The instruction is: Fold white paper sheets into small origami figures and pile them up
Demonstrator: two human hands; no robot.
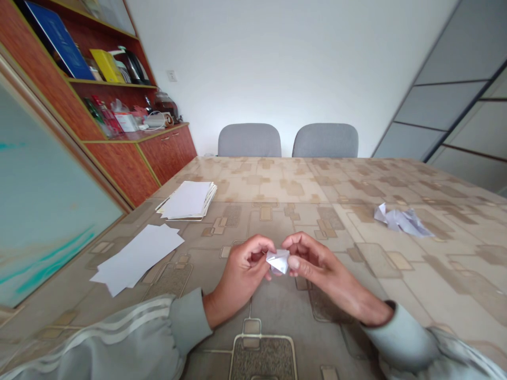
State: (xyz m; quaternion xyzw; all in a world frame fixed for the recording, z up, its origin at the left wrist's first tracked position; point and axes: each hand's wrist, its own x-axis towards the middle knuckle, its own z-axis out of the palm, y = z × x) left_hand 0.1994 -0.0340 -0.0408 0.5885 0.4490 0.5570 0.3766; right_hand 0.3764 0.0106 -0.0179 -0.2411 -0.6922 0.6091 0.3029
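A small folded white paper piece [278,260] is pinched between both my hands just above the patterned table [277,195]. My left hand [241,274] curls its fingers onto the paper's left side. My right hand [317,266] grips the right side with thumb and fingertips. Both forearms in grey sleeves rest on the table near its front edge.
Loose white sheets [137,257] lie at the left, with a stack of paper [188,200] behind them. Folded or crumpled white paper [402,219] lies at the right. Two grey chairs [287,140] stand at the far edge. A wooden cabinet [119,121] lines the left wall.
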